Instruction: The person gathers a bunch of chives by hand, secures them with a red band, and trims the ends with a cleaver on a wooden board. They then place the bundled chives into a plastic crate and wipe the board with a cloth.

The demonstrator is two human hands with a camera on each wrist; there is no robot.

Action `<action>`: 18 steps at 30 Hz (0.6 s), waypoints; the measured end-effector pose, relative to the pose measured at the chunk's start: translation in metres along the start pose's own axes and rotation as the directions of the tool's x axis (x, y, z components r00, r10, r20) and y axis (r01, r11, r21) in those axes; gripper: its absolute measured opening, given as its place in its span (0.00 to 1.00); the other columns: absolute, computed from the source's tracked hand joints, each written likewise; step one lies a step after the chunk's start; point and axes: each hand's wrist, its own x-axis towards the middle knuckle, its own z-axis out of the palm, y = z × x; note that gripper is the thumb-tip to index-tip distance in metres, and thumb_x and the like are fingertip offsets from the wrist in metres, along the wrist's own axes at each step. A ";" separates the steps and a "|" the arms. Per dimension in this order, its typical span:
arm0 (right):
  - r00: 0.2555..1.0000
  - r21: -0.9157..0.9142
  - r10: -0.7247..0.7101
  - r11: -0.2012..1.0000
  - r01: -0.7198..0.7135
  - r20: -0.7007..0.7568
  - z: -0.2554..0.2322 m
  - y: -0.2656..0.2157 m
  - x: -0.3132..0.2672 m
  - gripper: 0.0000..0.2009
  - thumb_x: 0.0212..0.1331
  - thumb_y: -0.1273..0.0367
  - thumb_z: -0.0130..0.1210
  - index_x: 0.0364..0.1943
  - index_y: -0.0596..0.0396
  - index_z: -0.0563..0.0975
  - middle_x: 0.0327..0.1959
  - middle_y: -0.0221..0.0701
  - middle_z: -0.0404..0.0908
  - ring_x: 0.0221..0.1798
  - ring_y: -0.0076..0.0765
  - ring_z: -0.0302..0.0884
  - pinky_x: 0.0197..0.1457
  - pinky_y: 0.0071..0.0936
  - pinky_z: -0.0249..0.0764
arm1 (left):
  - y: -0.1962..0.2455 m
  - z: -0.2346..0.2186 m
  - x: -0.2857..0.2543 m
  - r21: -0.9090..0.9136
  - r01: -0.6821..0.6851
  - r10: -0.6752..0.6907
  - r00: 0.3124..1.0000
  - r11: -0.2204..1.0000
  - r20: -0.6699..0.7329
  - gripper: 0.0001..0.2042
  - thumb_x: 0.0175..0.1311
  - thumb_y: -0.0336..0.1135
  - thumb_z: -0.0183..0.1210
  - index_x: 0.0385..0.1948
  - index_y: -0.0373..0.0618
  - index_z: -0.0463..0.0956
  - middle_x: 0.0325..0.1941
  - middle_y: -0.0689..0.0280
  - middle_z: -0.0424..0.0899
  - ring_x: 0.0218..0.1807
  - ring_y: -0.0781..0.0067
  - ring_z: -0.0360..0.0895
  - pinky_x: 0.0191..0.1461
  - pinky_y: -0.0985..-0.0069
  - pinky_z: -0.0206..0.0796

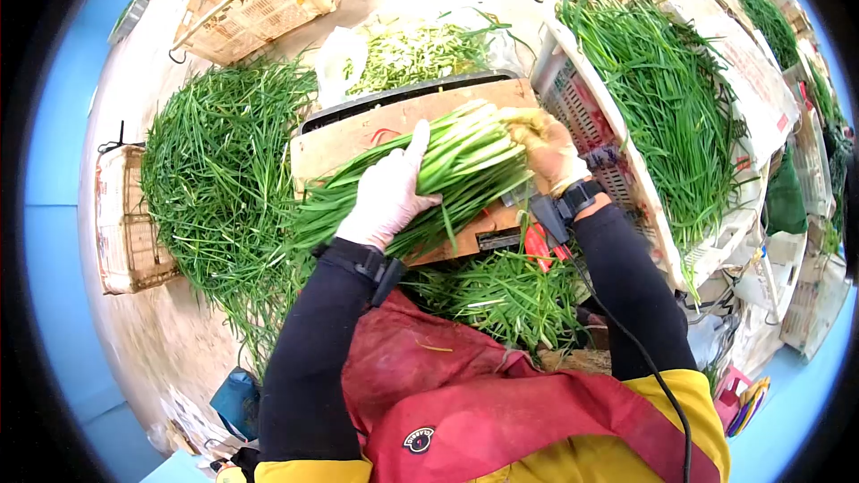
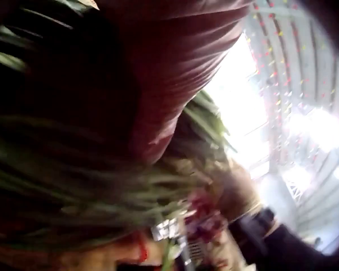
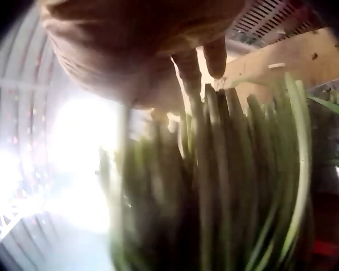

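Note:
A thick bundle of garlic chives [image 1: 474, 156], pale at the stem ends and green along the leaves, lies across my front over a wooden board [image 1: 335, 148]. My gloved left hand [image 1: 389, 192] grips the bundle around its leafy middle, thumb on the near side and fingers on the far side. At the pale ends, my gloved right hand [image 1: 548, 148] rests against the stem tips. In the right wrist view its fingers [image 3: 216, 59] reach past the upright stem ends [image 3: 226, 104], palm over them. The left wrist view is dark and blurred, with the glove [image 2: 169, 73] above the leaves.
Heaped chives [image 1: 224, 161] lie left of the board, more loose chives [image 1: 510, 295] below it. A white crate [image 1: 617, 134] full of chives stands at right. Trimmings [image 1: 420, 54] pile up behind the board. Another crate [image 1: 255, 4] is at far left. A red-handled object [image 1: 537, 246] sits near my right wrist.

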 end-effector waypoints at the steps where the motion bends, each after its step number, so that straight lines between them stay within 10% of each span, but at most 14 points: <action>1: 0.998 0.053 -0.045 0.998 0.047 -0.042 -0.003 -0.003 -0.002 0.13 0.64 0.73 0.52 0.52 0.61 0.75 0.52 0.31 0.78 0.54 0.26 0.73 0.61 0.23 0.66 | 0.006 0.006 -0.001 0.021 0.026 -0.026 0.999 0.999 0.025 0.56 0.39 0.41 0.75 0.72 0.50 0.45 0.41 0.53 0.78 0.44 0.51 0.78 0.49 0.62 0.70; 6: 0.986 0.232 -0.166 0.960 0.157 0.021 -0.013 -0.008 0.020 0.25 0.68 0.57 0.51 0.61 0.61 0.69 0.59 0.36 0.75 0.59 0.27 0.71 0.66 0.23 0.62 | 0.014 0.002 -0.001 0.056 0.066 -0.069 0.996 0.996 0.052 0.57 0.39 0.44 0.74 0.73 0.49 0.43 0.41 0.54 0.77 0.45 0.51 0.77 0.49 0.63 0.70; 8: 0.983 0.074 -0.178 0.981 0.182 -0.050 -0.001 -0.008 0.029 0.22 0.71 0.59 0.44 0.60 0.60 0.70 0.61 0.34 0.73 0.63 0.29 0.68 0.67 0.25 0.59 | 0.016 0.001 0.002 0.068 0.068 -0.071 0.996 0.995 0.048 0.57 0.39 0.44 0.75 0.72 0.50 0.43 0.42 0.53 0.77 0.46 0.51 0.77 0.50 0.62 0.71; 10: 0.950 -0.454 -0.011 0.876 0.159 0.311 -0.004 0.014 0.028 0.24 0.71 0.56 0.44 0.63 0.59 0.67 0.66 0.36 0.68 0.69 0.25 0.60 0.71 0.22 0.53 | 0.016 0.005 0.003 0.100 0.074 -0.080 0.995 0.992 0.057 0.58 0.38 0.45 0.75 0.72 0.50 0.43 0.44 0.51 0.77 0.47 0.50 0.77 0.51 0.62 0.70; 13: 0.988 0.052 0.011 0.998 -0.020 0.155 -0.001 0.010 0.024 0.25 0.71 0.55 0.45 0.64 0.57 0.66 0.65 0.34 0.69 0.68 0.25 0.60 0.70 0.22 0.53 | 0.013 0.004 0.006 0.072 0.093 -0.099 0.992 0.993 0.078 0.58 0.36 0.44 0.76 0.72 0.50 0.44 0.45 0.50 0.77 0.48 0.49 0.77 0.52 0.62 0.70; 18: 0.996 0.692 0.081 0.718 -0.074 0.023 -0.004 -0.044 -0.021 0.26 0.62 0.51 0.57 0.57 0.55 0.73 0.57 0.27 0.72 0.58 0.26 0.67 0.64 0.25 0.63 | 0.013 -0.003 0.007 -0.032 0.091 -0.089 0.995 0.995 0.046 0.58 0.36 0.40 0.77 0.72 0.52 0.44 0.47 0.51 0.77 0.49 0.49 0.76 0.55 0.62 0.68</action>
